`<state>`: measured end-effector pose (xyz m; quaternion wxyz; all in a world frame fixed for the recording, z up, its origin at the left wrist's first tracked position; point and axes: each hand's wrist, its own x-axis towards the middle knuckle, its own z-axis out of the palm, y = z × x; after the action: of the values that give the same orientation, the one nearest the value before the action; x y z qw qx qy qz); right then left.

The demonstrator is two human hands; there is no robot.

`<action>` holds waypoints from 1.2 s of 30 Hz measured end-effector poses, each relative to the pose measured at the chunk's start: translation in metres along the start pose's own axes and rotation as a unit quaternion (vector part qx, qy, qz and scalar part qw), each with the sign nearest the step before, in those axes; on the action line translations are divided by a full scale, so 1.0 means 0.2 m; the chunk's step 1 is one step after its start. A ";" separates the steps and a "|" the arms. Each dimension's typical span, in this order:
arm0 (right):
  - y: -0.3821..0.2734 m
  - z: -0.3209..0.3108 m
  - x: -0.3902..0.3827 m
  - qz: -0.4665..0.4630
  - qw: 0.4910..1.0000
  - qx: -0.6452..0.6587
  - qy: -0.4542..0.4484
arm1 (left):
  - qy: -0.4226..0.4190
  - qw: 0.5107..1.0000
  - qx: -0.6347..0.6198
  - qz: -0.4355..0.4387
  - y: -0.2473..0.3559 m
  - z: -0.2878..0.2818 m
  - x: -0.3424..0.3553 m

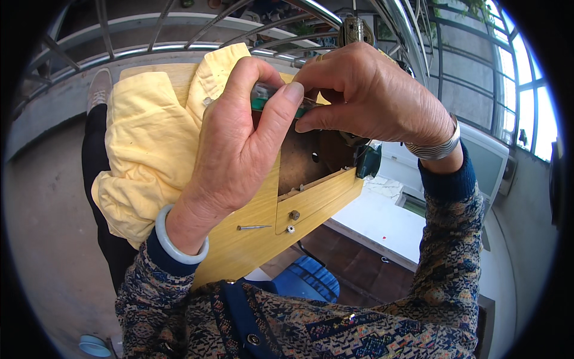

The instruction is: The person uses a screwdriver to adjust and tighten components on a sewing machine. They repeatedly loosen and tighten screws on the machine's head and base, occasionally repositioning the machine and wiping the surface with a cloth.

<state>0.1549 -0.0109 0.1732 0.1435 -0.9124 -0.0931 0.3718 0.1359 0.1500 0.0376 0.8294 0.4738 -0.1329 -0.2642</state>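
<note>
Both my hands are raised close together above the wooden table top [251,245]. My left hand [230,143] is closed, its thumb and fingers round a small green-and-clear thing [258,103], mostly hidden by the fingers. My right hand [353,90] meets it from the right, thumb and forefinger pinched together at the thing's right end; what they grip is too small to make out. Below, on the wood, lie a small screwdriver [254,227], a dark round metal part like a bobbin case [294,214] and a small metal bobbin [290,229].
Yellow cloth [143,143] lies heaped on the table's left. Under my hands is an open recess [302,161] in the table, with a dark green machine part [369,161] at its right. Metal railings [161,30] run behind. A blue seat [305,281] stands below the table edge.
</note>
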 end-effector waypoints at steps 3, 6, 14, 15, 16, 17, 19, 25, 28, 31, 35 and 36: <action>-0.02 0.05 0.01 -0.033 0.997 -0.058 0.050 | 0.006 1.000 0.012 0.001 -0.01 0.00 0.01; -0.02 0.05 0.01 -0.031 0.996 -0.074 0.046 | 0.007 1.000 0.016 0.006 -0.01 0.00 0.01; 0.00 -0.01 0.01 -0.032 0.999 0.018 -0.011 | 0.007 1.000 0.015 0.009 -0.02 0.00 0.00; 0.00 -0.02 0.01 -0.030 0.999 0.019 -0.017 | 0.007 1.000 0.013 0.011 -0.02 0.00 0.00; 0.00 -0.02 0.02 -0.028 0.999 0.020 -0.022 | 0.007 1.000 0.011 0.011 -0.02 0.00 0.00; 0.00 -0.03 0.02 -0.027 0.999 0.021 -0.025 | 0.008 1.000 0.012 0.016 -0.02 0.00 0.00; 0.00 -0.03 0.02 -0.008 0.999 0.032 -0.036 | 0.010 1.000 0.014 0.025 -0.03 0.01 0.01; -0.04 0.03 0.02 0.007 0.998 -0.037 0.052 | 0.009 0.999 0.028 -0.025 -0.01 0.00 0.00; -0.05 0.08 0.02 -0.017 0.987 -0.121 0.102 | 0.021 0.999 0.031 -0.013 -0.01 0.00 0.00; -0.04 0.08 0.03 -0.041 0.988 -0.123 0.087 | 0.021 0.998 0.034 -0.048 0.00 0.00 0.00; -0.01 0.00 0.03 -0.034 0.999 -0.027 0.006 | -0.008 1.000 -0.009 0.008 0.01 0.00 -0.01; 0.00 -0.03 0.03 -0.010 0.999 0.034 -0.032 | -0.015 0.999 -0.033 0.017 0.02 0.00 -0.01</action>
<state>0.1643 -0.0099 0.1730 0.1753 -0.8937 -0.0940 0.4021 0.1341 0.1523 0.0409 0.8472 0.4396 -0.1446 -0.2611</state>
